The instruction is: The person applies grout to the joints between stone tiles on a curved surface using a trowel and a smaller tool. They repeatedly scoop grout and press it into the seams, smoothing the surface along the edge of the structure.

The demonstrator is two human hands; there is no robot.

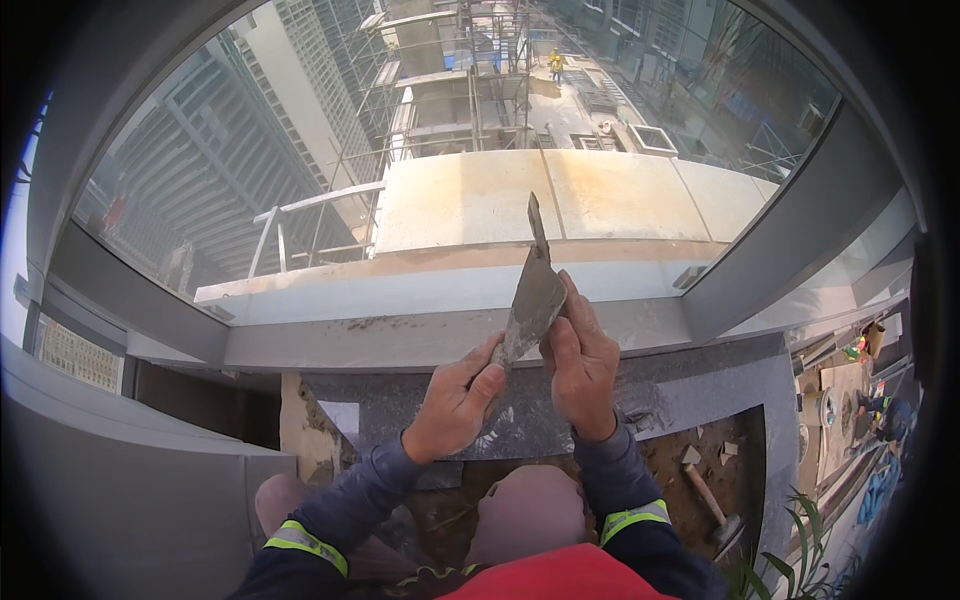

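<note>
Both of my hands are raised over the window sill, holding a grey, mortar-smeared trowel [535,300] with its narrow dark tip pointing away from me. My left hand [452,402] closes round its near end, thumb on top; the fingers hide that end. My right hand [582,370] pinches the trowel's right edge, with the thumb toward me and the fingers partly behind it. Under my forearms, a dark grey slab [400,400] runs along the foot of the sill, dusty and scuffed.
A hammer [705,490] with a wooden handle lies on brown dirt beside broken chips [728,452]. Leaves [805,540] reach in at lower right. Beyond the window glass stand pale panels [620,195], scaffolding [440,100] and a distant person in yellow [556,66]. Another person [885,412] is at far right.
</note>
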